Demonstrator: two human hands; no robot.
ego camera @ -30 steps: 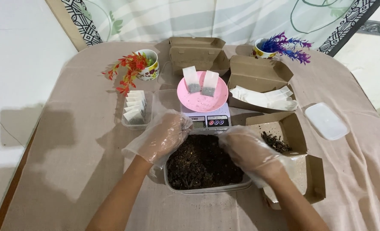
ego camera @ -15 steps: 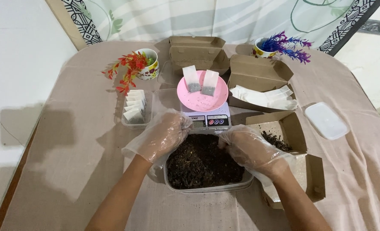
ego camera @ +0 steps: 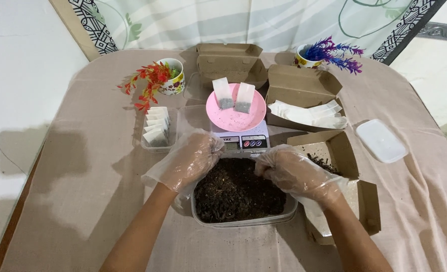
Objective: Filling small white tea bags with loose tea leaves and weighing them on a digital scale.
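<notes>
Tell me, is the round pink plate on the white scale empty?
No, the round pink plate holds two small white filter bags with dark filling.

two gloved hands, the left hand (ego camera: 189, 160) and the right hand (ego camera: 293, 172), in the lower middle of the frame. one clear tub of dark dried leaves (ego camera: 237, 191) between them. one digital scale (ego camera: 243, 141) in the centre, bearing one pink plate (ego camera: 236, 115). two filled tea bags (ego camera: 233, 96) on that plate. three brown cardboard boxes: one (ego camera: 228, 60) at upper centre, one (ego camera: 301, 88) at upper right, one (ego camera: 342, 151) at right of centre. two mugs, one with red sprigs (ego camera: 174, 80) at upper left, one with purple sprigs (ego camera: 304, 58) at upper right. one white lid (ego camera: 382, 141) at the right. one small tray of filled bags (ego camera: 155, 128) left of centre; its bags overlap too much to count.
</notes>
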